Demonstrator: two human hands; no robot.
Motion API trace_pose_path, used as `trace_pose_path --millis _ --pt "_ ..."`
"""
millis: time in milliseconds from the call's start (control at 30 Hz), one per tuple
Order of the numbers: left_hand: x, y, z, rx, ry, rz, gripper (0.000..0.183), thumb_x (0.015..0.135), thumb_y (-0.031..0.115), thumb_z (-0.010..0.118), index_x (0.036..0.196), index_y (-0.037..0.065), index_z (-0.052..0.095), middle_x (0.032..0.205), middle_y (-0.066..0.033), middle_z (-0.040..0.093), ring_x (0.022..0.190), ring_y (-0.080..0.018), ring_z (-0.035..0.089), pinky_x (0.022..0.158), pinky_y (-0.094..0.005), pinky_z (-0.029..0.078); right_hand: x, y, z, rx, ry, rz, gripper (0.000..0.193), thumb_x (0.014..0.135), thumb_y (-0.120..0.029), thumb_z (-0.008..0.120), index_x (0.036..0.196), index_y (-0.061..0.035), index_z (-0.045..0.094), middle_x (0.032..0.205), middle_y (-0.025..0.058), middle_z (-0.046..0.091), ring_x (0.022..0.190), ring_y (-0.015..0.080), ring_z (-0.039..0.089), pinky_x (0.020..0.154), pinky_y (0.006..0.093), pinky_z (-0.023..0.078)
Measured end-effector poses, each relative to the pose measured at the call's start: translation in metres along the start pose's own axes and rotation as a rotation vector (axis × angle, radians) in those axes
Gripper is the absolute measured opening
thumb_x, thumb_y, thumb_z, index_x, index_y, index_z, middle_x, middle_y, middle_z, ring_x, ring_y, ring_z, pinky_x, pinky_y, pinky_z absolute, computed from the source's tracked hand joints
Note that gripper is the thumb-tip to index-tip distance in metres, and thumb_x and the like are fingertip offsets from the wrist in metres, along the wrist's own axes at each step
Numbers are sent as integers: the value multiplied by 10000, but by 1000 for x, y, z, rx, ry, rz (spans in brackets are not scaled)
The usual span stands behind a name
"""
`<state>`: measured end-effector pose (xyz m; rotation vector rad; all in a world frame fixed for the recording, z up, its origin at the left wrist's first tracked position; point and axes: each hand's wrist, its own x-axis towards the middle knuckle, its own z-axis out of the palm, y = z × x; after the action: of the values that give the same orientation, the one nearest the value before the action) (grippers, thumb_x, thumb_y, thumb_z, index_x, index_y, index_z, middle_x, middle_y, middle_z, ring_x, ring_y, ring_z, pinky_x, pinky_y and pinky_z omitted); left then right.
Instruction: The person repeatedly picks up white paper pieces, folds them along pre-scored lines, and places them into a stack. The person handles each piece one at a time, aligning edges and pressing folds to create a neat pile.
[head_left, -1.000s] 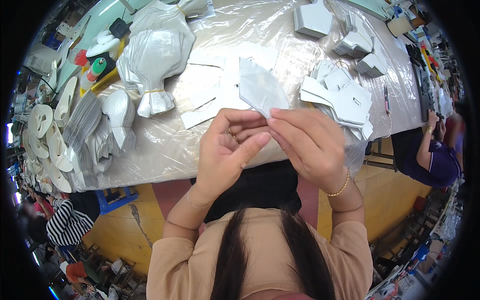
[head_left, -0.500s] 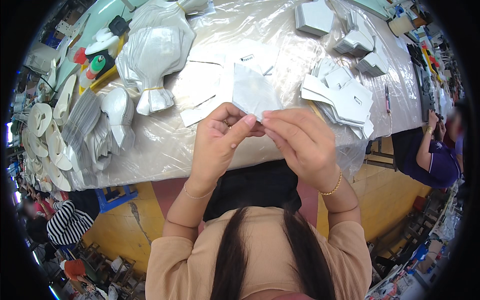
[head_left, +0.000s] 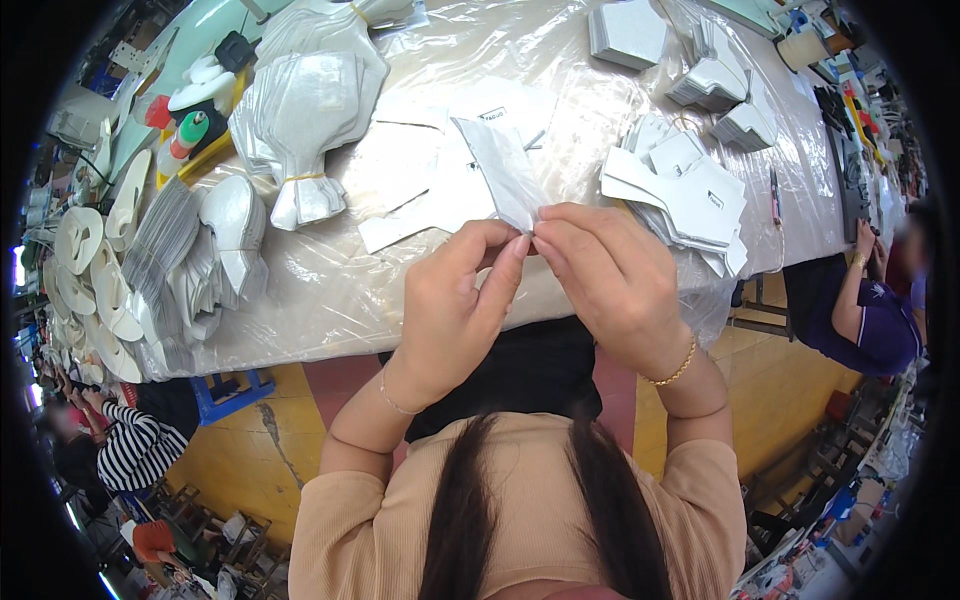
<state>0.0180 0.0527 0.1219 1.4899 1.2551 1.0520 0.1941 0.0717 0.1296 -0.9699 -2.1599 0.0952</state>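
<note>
In front of me, a thin grey-white cut piece (head_left: pixel 503 172) is pinched at its near edge by both hands, and its body tilts away over the table. My left hand (head_left: pixel 462 290) grips that edge between thumb and index finger. Close against it, my right hand (head_left: pixel 607 283) pinches the same edge with its fingertips. The exact fold or seam between the fingers is hidden. Just beyond lie loose flat white cut pieces (head_left: pixel 410 225), some with a small printed mark. To the right rests a pile of similar white pieces (head_left: pixel 683 205).
Banded grey-white stacks (head_left: pixel 305 110) stand at the left, beside curved pieces (head_left: pixel 80 240) on the table's left end. More stacks (head_left: pixel 628 35) sit at the back right, with a pen-like tool (head_left: pixel 775 197) nearer. Plastic film (head_left: pixel 310 270) covers the table. A co-worker (head_left: pixel 860 315) is at the right.
The held piece has turned and now shows a narrower face. Both hands have shifted slightly, with the left fingertips drawn closer to the right ones.
</note>
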Motion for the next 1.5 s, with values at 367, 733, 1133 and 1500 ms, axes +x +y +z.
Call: trace_pose_path --millis 367,733,1133,1500 --pt "2 -2 4 -57 -17 -43 86 916 42 657 928 -33 618 749 -101 687 636 -137 667 570 -263 491 1 7 -2 205 -19 191 141 779 -10 721 878 -12 622 879 116 669 764 264 667 655 340 539" --pt "4 -5 5 -363 -13 -136 110 960 81 609 953 -21 566 770 -52 648 622 -32 507 549 -205 401 -3 13 -4 292 -8 93 157 803 -60 728 931 -24 644 942 113 675 844 241 661 723 321 527" --pt "3 -12 0 -608 -67 -86 98 982 74 557 1022 5 500 942 -56 593 839 -87 565 788 -235 474 4 16 -2 420 87 389 293 773 -206 838 909 -30 649 985 81 604 818 200 582 721 300 479" --pt "6 -40 -14 -844 26 -153 96 993 71 543 1045 19 482 983 -69 601 833 -98 602 761 -271 548 -10 19 -4 885 231 791 164 897 -101 715 951 -15 585 1004 67 601 819 112 559 754 247 467"
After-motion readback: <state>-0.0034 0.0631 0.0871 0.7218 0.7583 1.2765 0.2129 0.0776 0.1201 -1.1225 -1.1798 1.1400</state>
